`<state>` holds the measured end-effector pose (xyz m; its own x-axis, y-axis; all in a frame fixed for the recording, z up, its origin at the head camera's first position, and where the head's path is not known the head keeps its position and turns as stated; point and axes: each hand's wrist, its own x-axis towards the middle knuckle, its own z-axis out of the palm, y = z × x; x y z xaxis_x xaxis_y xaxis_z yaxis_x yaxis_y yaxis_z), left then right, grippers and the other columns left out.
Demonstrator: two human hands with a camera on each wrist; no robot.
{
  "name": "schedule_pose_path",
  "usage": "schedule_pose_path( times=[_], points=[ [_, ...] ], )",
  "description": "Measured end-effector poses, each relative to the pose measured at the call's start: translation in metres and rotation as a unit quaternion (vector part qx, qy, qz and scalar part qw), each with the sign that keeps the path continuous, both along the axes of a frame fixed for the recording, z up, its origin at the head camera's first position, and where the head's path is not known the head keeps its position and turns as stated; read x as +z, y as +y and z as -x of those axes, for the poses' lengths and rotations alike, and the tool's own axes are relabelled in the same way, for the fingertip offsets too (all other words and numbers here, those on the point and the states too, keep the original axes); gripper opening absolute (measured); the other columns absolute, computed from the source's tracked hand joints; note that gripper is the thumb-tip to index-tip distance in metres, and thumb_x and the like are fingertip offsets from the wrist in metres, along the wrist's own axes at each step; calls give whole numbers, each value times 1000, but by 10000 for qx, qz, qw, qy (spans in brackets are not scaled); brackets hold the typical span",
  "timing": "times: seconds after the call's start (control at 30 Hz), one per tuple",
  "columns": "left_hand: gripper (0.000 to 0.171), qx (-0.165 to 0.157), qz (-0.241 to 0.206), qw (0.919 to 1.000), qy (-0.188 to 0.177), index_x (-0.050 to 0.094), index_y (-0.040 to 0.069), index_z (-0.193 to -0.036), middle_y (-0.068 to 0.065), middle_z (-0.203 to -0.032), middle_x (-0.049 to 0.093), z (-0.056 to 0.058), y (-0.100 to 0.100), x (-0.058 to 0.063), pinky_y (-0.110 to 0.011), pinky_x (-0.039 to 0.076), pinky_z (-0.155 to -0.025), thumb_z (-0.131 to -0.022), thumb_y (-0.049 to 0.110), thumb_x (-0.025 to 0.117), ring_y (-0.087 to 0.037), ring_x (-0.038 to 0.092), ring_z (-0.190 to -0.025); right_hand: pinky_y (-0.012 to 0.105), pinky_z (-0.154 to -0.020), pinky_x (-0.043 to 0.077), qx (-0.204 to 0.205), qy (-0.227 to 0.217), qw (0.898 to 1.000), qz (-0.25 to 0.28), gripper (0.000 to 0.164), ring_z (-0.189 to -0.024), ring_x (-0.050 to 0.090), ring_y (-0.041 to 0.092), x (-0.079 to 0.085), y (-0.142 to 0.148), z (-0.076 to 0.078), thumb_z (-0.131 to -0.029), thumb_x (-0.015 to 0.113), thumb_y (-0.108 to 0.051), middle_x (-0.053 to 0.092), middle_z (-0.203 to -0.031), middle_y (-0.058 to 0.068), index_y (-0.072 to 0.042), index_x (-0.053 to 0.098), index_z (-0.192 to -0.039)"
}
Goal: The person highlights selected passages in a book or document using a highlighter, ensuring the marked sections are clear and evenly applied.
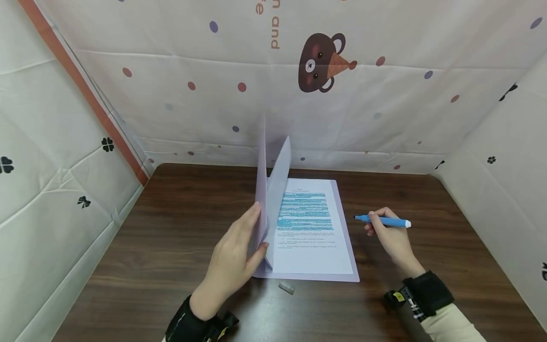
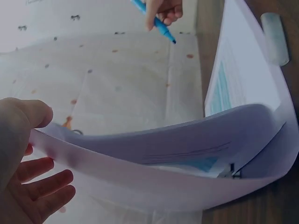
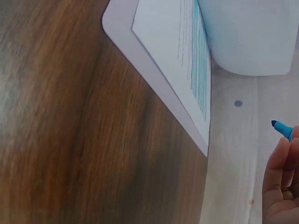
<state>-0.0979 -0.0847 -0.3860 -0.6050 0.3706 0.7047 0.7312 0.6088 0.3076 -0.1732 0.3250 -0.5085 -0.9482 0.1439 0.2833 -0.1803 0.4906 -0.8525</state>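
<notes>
A pale lilac folder [image 1: 348, 247] lies on the table with its front cover [image 1: 261, 175] raised nearly upright. My left hand [image 1: 232, 251] pinches the edge of that cover, thumb on the inner side and fingers behind it. Beside the cover a loose sheet [image 1: 278, 185] stands up and curves. On the right half lies a printed page [image 1: 312, 256] with several lines marked in blue. To the right of the folder, my right hand [image 1: 391, 237] grips a blue marker [image 1: 386, 221] above the table, its dark tip bare and pointing left, away from the page.
A short grey cylinder [image 1: 287, 288], like a cap, lies just below the folder's bottom edge. The dark wooden table [image 1: 171, 247] is bordered by a patterned white cloth [image 1: 192, 109] at the back and both sides. In the left wrist view, a metal clasp [image 2: 230, 171] shows inside the folder's fold.
</notes>
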Motion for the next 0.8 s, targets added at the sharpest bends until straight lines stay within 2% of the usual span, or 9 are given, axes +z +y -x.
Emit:
schedule_pose_path(
  times=[0.03, 0.1, 0.23, 0.33, 0.43, 0.57, 0.7, 0.8],
  points=[
    [73, -27, 38, 10000, -37, 26, 3, -140, -13, -141, 35, 0, 2, -1, -42, 41, -92, -79, 14, 64, -24, 39, -122, 26, -60, 52, -129, -9, 9999, -90, 27, -70, 61, 21, -4, 2, 1, -91, 50, -39, 62, -80, 8, -13, 54, -95],
    [73, -62, 113, 9999, -49, 26, 3, -140, -13, -141, 36, 0, 5, -3, -42, 42, -92, -79, 15, 63, -24, 39, -122, 26, -60, 52, -140, -32, 9999, -90, 28, -70, 61, 20, -2, 2, -1, -91, 49, -41, 62, -80, 6, -14, 54, -95],
    [70, -135, 300, 9994, 46, 28, 2, -139, -14, -140, 37, -1, 10, -9, -41, 42, -92, -81, 19, 61, -24, 40, -121, 25, -61, 52, 18, -217, 9997, 62, 31, -71, 60, 22, 25, -8, -16, -92, 49, -37, 62, -81, 11, -7, 54, -95],
    [68, -218, 474, 9986, 113, 29, 1, -139, -15, -139, 37, -1, 13, -14, -40, 41, -94, -83, 23, 60, -24, 40, -121, 25, -62, 52, -76, -408, 9991, 112, 35, -72, 60, 25, 52, -20, -30, -92, 48, -38, 61, -80, 14, -3, 52, -94],
    [68, -272, 676, 9973, 97, 28, 2, -139, -15, -140, 36, -1, 15, -20, -39, 39, -95, -84, 27, 60, -24, 39, -121, 24, -63, 52, -266, -562, 9980, 67, 40, -73, 60, 26, 67, -27, -38, -91, 47, -42, 61, -80, 13, -3, 52, -94],
    [70, -331, 973, 9947, 48, 27, 3, -140, -14, -142, 33, -1, 18, -26, -41, 39, -96, -85, 32, 59, -25, 38, -122, 24, -63, 51, -335, -596, 9977, 25, 38, -74, 61, 26, 68, -24, -41, -92, 47, -40, 62, -80, 12, -2, 52, -94],
    [66, -411, 1243, 9914, -70, 26, 5, -141, -13, -143, 31, 0, 19, -31, -42, 37, -97, -90, 40, 50, -25, 35, -124, 24, -60, 51, -183, -425, 9989, 123, 32, -71, 61, 25, 55, -14, -38, -93, 48, -35, 63, -79, 12, -3, 53, -94],
    [66, -459, 1439, 9881, -297, 25, 7, -142, -12, -145, 29, 0, 20, -35, -41, 35, -99, -91, 44, 47, -24, 33, -125, 25, -60, 51, -102, -376, 9992, 88, 33, -71, 61, 24, 46, -8, -35, -93, 47, -36, 63, -80, 12, -4, 53, -95]
  ],
)
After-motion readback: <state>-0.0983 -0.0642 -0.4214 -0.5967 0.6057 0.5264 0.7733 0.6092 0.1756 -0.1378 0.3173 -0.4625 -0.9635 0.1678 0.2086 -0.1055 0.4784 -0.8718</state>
